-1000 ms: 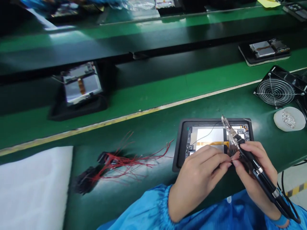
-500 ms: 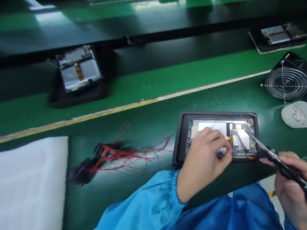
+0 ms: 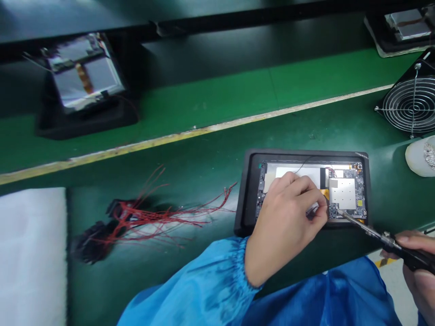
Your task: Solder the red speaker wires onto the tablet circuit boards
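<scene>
The left hand (image 3: 285, 217) curled narrowly over the open tablet (image 3: 343, 192), in a black tray (image 3: 306, 155) on the bench (image 3: 190, 158); the right hand (image 3: 419, 265) held a soldering iron (image 3: 387, 240), its tip at the exposed circuit board (image 3: 346, 213), the work unfinished.

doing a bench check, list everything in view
open tablet: 1, silver and black, in the near tray
near tray: 1, black, on the green bench
soldering iron: 1, black and silver, tip at the tablet's lower edge
red wires: 1 bunch, red, left of the tray
foam pad: 1, white, far left
fan: 1, black, right edge
round pad with silver scraps: 1, off-white, right edge
further tablets in trays: 2, silver on black, farther back
left hand: 1, on the tablet
right hand: 1, holding the iron
smock: 1, blue, bottom
</scene>
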Available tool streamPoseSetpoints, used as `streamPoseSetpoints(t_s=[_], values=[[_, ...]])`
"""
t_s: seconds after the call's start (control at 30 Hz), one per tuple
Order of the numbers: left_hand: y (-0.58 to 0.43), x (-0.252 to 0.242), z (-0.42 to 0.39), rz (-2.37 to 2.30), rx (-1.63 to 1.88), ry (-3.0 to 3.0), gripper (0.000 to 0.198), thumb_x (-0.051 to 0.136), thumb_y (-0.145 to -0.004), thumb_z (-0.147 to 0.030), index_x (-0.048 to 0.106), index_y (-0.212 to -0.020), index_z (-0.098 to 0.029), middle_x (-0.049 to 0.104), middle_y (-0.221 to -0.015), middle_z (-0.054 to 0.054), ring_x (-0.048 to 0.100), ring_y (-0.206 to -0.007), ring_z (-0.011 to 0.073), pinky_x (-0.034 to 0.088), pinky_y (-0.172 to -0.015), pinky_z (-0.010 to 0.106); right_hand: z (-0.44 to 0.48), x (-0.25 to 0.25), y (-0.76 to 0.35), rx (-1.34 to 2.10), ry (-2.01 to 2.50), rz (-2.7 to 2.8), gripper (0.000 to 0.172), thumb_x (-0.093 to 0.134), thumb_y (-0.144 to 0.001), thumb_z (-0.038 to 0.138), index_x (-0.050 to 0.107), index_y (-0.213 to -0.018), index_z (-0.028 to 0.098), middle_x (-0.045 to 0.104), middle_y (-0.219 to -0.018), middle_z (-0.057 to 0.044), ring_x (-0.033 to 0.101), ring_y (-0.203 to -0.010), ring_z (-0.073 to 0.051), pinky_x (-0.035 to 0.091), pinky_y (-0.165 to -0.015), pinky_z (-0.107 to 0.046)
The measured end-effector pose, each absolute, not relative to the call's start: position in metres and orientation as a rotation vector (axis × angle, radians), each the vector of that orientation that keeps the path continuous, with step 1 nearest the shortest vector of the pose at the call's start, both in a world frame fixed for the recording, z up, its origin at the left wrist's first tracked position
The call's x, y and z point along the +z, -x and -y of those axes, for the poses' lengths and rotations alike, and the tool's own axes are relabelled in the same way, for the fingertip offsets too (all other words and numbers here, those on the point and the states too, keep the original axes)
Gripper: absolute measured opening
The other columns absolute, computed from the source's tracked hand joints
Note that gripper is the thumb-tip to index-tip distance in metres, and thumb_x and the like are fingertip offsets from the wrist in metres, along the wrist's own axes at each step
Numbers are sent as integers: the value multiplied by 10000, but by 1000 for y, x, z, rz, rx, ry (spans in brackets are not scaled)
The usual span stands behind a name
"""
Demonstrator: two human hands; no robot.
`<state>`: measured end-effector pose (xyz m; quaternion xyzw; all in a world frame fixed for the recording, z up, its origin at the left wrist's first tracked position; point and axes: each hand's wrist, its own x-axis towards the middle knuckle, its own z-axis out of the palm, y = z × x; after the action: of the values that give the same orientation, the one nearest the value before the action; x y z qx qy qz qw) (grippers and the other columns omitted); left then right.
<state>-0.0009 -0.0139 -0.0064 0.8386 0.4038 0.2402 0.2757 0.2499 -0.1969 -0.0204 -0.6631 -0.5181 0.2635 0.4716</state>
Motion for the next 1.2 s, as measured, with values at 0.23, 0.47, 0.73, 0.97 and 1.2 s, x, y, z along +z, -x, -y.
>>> streamPoseSetpoints(t_s=[0.23, 0.47, 0.73, 0.97, 1.2], values=[[2, -3, 12, -1071, 634, -2290, 203, 705, -942, -79, 742, -788, -206, 744, -853, 14, 602, -859, 221, 517, -811, 371, 183, -17, -246, 639, 1592, 1338, 263, 753, -990, 407, 814, -1195, 253, 794, -1037, -99, 763, -762, -283, 665, -654, -391], [1, -3, 12, -1071, 629, -2309, 198, 700, -948, -81, 742, -792, -196, 742, -859, 19, 588, -847, 223, 511, -808, 376, 173, -12, -243, 570, 1591, 1422, 238, 744, -1019, 420, 821, -1129, 223, 798, -995, -70, 771, -741, -231, 662, -675, -304], [3, -4, 13, -1090, 625, -2307, 201, 693, -961, -96, 737, -793, -198, 744, -862, 16, 580, -850, 220, 509, -810, 383, 173, -11, -243, 606, 1571, 1453, 247, 790, -978, 381, 816, -1167, 224, 795, -979, -89, 783, -769, -262, 675, -668, -336], [2, -2, 14, -1107, 589, -2298, 215, 678, -985, -121, 743, -801, -209, 754, -872, 22, 582, -853, 224, 509, -807, 391, 184, -21, -250, 603, 1605, 1275, 290, 814, -929, 451, 833, -1120, 234, 791, -929, -121, 774, -711, -313, 660, -585, -394], [2, -3, 13, -1101, 595, -2313, 219, 677, -977, -114, 729, -785, -205, 747, -858, 18, 581, -850, 223, 509, -805, 389, 181, -17, -249, 621, 1591, 1339, 291, 795, -934, 378, 832, -1183, 231, 799, -993, -96, 776, -768, -289, 674, -678, -388]])
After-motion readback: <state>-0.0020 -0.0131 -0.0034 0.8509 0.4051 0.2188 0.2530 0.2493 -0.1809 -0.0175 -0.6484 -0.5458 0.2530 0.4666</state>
